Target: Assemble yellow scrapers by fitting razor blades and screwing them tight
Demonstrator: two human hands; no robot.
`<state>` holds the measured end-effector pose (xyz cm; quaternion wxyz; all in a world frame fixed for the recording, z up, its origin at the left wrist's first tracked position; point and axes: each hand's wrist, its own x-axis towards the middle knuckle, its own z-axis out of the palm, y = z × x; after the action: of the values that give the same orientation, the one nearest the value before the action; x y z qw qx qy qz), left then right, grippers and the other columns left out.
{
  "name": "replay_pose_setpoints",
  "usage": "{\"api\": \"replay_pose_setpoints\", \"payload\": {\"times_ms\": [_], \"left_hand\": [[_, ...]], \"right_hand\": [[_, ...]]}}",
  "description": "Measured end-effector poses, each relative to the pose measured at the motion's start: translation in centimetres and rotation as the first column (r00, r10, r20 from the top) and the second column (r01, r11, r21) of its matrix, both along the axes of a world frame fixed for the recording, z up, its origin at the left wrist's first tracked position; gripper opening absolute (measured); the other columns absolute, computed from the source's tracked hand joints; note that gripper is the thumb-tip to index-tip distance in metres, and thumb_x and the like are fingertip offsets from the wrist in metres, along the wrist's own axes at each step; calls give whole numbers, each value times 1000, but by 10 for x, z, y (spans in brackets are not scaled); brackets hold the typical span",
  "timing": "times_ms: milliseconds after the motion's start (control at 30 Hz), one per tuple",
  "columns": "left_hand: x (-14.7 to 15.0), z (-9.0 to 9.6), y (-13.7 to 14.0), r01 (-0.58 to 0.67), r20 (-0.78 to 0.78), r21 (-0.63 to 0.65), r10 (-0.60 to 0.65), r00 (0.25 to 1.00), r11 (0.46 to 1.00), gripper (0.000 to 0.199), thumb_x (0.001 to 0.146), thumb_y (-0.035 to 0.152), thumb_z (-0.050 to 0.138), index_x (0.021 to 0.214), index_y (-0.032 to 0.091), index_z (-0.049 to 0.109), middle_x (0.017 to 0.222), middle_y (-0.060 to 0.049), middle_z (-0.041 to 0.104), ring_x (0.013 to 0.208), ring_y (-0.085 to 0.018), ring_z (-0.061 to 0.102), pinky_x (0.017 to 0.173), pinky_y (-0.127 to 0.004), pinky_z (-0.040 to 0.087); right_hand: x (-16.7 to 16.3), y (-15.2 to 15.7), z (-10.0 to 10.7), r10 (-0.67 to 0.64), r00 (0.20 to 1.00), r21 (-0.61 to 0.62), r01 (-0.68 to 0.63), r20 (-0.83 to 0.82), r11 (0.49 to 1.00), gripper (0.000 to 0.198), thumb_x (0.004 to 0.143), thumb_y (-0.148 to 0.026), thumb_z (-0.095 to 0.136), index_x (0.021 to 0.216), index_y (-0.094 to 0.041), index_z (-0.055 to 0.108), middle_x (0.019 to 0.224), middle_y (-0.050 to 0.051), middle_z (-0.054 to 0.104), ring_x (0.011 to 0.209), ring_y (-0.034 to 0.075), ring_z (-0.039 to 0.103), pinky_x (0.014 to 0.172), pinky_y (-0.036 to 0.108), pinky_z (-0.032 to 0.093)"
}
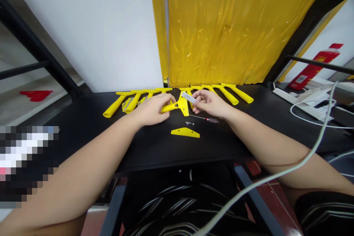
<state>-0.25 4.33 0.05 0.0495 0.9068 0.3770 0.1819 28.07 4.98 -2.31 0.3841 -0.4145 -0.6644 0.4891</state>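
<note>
My left hand (155, 108) is closed round the handle of a yellow scraper (183, 107), its wide head pointing right. In my right hand (208, 103) a flat silver blade (189, 97) is pinched, held against or just over the upper part of the scraper head; I cannot tell if they touch. Below them on the black table lie a screwdriver (212, 120) with a clear dark handle, several small screws (189, 123) and a yellow cover plate (185, 132) with two holes.
More yellow scraper handles (114, 106) lie in a row at the back left, others (229, 95) at the back right. Behind them stand a white panel (110, 25) and yellow plastic sheeting (221, 25). A red bottle (313, 67) leans at right; a pale cable (265, 182) crosses the foreground.
</note>
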Motion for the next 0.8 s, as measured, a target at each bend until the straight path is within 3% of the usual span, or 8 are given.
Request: {"api": "replay_pose_setpoints", "payload": {"times_ms": [67,133,267,333,500,600,733,800], "left_hand": [[0,0,0,-6,-6,2,6,1000,1000,36,85,26,62,122,25,62,109,-6,67,97,-24,64,84,-38,50],[0,0,0,-8,-9,5,8,1000,1000,36,85,25,62,121,25,62,108,-5,67,97,-24,64,84,-38,50],[0,0,0,1,-9,7,-1,1000,1000,35,85,25,63,120,25,62,110,-5,68,98,-24,65,84,-38,50],[-1,-1,1,4,-10,8,-4,1000,1000,35,85,25,63,120,24,62,111,-5,68,98,-23,65,84,-37,50],[-1,-2,1,0,-12,15,0,1000,1000,34,86,24,63,120,24,62,109,-5,68,96,-23,65,83,-37,51],[-1,-2,1,6,-9,17,-6,1000,1000,35,86,24,63,120,25,62,109,-5,68,96,-23,65,83,-37,51],[0,-1,0,8,-13,24,-8,1000,1000,34,86,23,62,120,25,62,111,-5,68,98,-24,65,84,-38,51],[0,-1,0,11,-15,23,-10,1000,1000,34,86,23,62,120,25,61,112,-6,69,100,-24,66,85,-38,51]], "right_hand": [[2,0,1,4,998,66,-9,66,998,18,86,-21,73,102,-19,65,87,4,69,82,19,72,85,40,63],[4,0,2,-20,990,226,-12,142,974,11,88,-23,73,97,-19,71,94,6,72,89,20,70,92,42,59],[11,1,5,-176,959,588,12,223,809,8,89,-23,74,94,-24,81,104,7,66,103,23,63,99,44,50],[14,3,5,-220,945,653,10,241,757,9,90,-24,75,94,-26,83,97,5,65,97,23,61,95,43,49],[15,3,5,-220,937,682,-27,272,731,15,92,-21,69,92,-25,83,78,1,67,78,19,58,90,41,46],[11,2,4,-166,964,642,-6,208,767,16,89,-19,68,94,-24,82,92,4,76,90,21,67,94,41,51],[5,3,-1,-48,993,365,6,106,931,19,86,-16,64,96,-21,79,101,6,79,89,20,72,85,38,59],[2,3,-3,-6,998,250,-12,69,968,16,87,-17,65,95,-20,78,93,6,77,81,18,72,80,36,62]]}}
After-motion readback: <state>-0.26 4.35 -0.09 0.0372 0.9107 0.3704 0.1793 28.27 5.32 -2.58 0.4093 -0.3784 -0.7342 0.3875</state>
